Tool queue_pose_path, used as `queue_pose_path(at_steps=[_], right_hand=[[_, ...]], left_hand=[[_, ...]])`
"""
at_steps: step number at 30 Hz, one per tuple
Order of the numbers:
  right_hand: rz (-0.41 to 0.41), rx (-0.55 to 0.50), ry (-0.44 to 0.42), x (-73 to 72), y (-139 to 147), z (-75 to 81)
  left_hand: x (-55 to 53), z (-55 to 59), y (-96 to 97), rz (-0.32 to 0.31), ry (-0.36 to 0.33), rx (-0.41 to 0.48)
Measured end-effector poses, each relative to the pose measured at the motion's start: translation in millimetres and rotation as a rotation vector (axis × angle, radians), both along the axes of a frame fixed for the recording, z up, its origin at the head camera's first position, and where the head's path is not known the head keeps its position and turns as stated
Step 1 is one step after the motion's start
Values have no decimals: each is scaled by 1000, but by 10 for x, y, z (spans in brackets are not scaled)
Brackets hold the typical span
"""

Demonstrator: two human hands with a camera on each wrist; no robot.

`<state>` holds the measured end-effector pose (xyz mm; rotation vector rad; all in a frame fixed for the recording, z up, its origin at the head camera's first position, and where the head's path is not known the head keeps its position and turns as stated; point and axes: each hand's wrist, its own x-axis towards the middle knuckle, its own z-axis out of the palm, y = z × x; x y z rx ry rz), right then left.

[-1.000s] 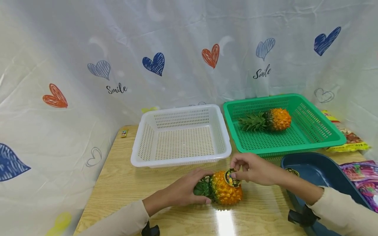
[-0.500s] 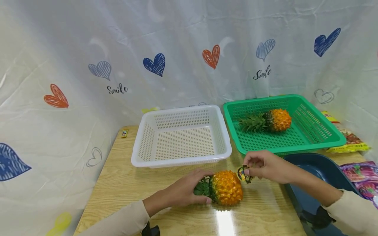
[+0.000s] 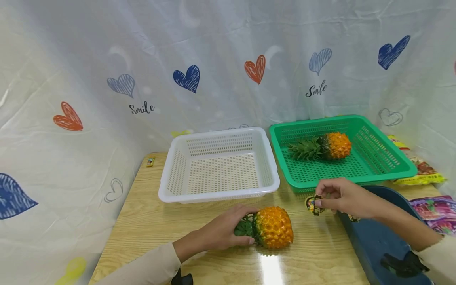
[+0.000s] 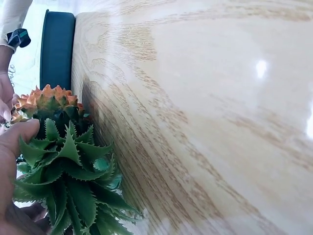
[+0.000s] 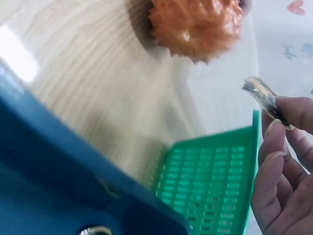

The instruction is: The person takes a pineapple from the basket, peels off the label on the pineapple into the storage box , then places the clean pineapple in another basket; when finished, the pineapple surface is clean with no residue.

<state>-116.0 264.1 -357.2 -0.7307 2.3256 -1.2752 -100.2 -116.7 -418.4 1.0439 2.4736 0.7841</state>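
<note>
On the table lies an orange pineapple (image 3: 275, 227) on its side, its green crown (image 4: 68, 181) toward the left. My left hand (image 3: 228, 229) grips it around the crown and neck; the thumb (image 4: 22, 134) shows in the left wrist view. To the right of the fruit, my right hand (image 3: 345, 198) pinches a round black-and-gold sticker (image 3: 311, 204) between thumb and fingertips. The sticker (image 5: 264, 98) is seen nearly edge-on in the right wrist view and is apart from the pineapple.
A white basket (image 3: 221, 194) stands behind the pineapple. Right of it, a green basket (image 3: 356, 179) holds a second pineapple (image 3: 338, 145). A dark blue tub (image 3: 360, 245) sits under my right forearm, with another sticker (image 3: 353, 217) at its edge. Snack packets (image 3: 436, 213) lie far right.
My right hand has lifted the sticker off the pineapple's surface and carried it right, toward the blue tub. The left hand and the pineapple have stayed in place.
</note>
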Motion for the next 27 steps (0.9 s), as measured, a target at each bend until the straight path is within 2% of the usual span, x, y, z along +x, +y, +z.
queue_pose_path(at_steps=[11,20,27], right_hand=[[38,-14,29,-72,428,31],[43,47,-55,-102,760,-38],[59,48,-112,-84,974,-135]], left_hand=[[-4,3,-11,5,-12,6],[-11,-8,-1,-1,-7,6],[-16,2,-9,-6,-17,6]])
